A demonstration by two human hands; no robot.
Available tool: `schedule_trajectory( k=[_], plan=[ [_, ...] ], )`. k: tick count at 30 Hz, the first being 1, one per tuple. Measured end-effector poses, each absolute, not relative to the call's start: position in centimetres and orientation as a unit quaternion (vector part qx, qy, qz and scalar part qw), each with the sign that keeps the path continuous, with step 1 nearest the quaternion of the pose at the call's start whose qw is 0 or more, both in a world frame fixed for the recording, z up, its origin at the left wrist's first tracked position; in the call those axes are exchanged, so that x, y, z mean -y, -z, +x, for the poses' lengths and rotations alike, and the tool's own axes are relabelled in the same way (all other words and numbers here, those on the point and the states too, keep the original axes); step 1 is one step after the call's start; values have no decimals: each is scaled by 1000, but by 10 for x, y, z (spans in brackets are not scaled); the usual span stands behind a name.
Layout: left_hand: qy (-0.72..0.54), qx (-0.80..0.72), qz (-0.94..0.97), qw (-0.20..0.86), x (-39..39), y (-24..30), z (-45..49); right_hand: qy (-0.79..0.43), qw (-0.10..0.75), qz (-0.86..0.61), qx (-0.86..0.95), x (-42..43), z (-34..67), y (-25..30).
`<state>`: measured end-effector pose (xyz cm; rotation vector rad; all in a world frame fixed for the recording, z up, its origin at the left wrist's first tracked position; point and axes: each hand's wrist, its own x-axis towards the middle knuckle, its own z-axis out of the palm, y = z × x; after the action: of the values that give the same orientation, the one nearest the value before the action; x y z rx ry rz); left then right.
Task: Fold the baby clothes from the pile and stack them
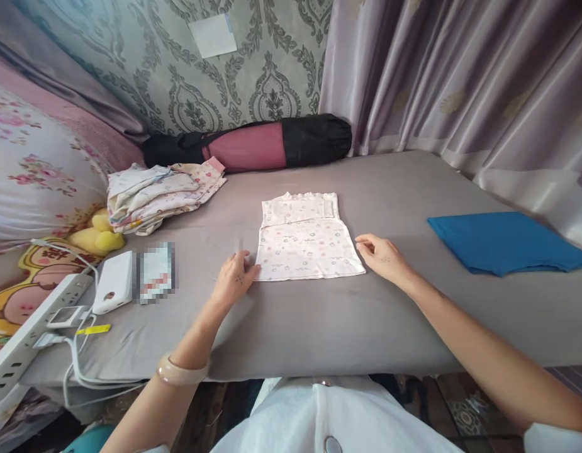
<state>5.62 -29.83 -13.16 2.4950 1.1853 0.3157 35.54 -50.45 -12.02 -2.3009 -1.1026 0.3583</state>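
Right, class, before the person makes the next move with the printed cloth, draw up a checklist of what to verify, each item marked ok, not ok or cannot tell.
1. Printed cloth lying on the gray cover, between the hands: ok.
2. Left hand at the cloth's near left corner: ok.
3. Right hand gripping the cloth's right edge: cannot tell; the fingertips are beside it, but contact is unclear.
4. Cloth's far edge straight: not ok; it looks wavy.
5. Blue cloth apart from the printed one: ok, off to the right.
6. Clothes pile neatly squared: not ok; it is loose and uneven.
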Motion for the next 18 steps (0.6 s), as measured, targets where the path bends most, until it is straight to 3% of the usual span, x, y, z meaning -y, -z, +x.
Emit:
schedule_trajectory(
  k=[9, 13, 18],
  plan=[
    [-99, -457, 797, 382, 314, 117, 62, -163, 247, -871, 393, 518, 346, 120],
    [-121, -428, 748, 493, 317, 112, 60, -251, 299, -841, 375, 524, 341, 114],
    [-148, -438, 690, 558, 319, 101, 60, -325, 402, -782, 349, 530, 340, 109]
  ],
)
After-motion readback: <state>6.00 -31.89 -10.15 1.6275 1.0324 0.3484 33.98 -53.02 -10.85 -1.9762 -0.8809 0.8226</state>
